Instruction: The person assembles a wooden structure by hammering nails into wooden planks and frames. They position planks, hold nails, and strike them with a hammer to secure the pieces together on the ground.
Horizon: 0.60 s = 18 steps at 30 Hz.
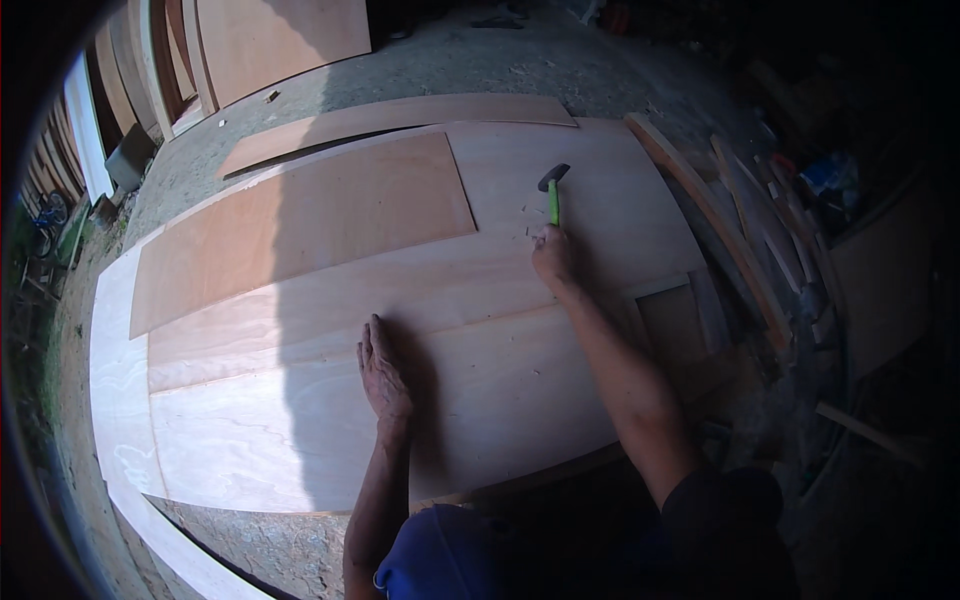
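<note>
My right hand [550,250] is closed round the green handle of a hammer [554,190], its dark head pointing away from me over a large pale plywood sheet [460,400]. Beside the hammer lie several small nails or splinters [528,232], too small to tell apart. My left hand [382,370] is over the middle of the sheet, fingers stretched out and nothing in them; I cannot tell whether it touches the wood. A smaller brown plywood panel [310,230] lies on the sheet at the far left.
A narrow plywood strip [400,125] lies along the far edge. Timber lengths [715,230] are piled at the right, and boards [280,45] lean at the back left. A pale curved strip [180,550] runs along the near left. Sunlight falls across the sheet's left part.
</note>
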Available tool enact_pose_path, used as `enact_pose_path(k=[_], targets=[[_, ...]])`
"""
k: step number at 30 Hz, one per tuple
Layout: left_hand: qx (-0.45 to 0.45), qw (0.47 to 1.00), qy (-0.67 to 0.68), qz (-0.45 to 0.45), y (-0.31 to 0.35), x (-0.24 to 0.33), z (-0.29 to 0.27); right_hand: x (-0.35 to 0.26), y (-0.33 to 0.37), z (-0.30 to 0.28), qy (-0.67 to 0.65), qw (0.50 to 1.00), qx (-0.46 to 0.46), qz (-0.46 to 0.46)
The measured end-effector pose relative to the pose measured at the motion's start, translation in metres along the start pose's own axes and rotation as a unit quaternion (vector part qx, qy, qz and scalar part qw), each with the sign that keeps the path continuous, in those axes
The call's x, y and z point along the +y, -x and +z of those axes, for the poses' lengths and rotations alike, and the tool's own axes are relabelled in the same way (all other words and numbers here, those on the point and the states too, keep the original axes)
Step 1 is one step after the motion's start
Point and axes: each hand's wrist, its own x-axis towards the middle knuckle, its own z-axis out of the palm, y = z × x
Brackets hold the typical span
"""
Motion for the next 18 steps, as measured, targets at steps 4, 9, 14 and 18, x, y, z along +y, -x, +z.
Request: enact_pose_path(k=[4, 9, 14, 18], targets=[[0.029, 0.999, -0.031, 0.025, 0.001, -0.031, 0.003, -0.032, 0.027, -0.020, -0.067, 0.997, -0.029, -0.011], [0.041, 0.994, 0.098, 0.030, -0.002, 0.007, 0.013, -0.036, 0.105, -0.048, -0.206, 0.970, -0.118, -0.049], [0.042, 0.980, 0.143, 0.131, -0.008, 0.042, 0.052, -0.064, 0.139, -0.046, -0.302, 0.938, -0.170, -0.012], [-0.029, 0.988, 0.117, 0.091, -0.008, 0.055, 0.065, -0.068, 0.137, -0.048, -0.238, 0.955, -0.168, -0.061]])
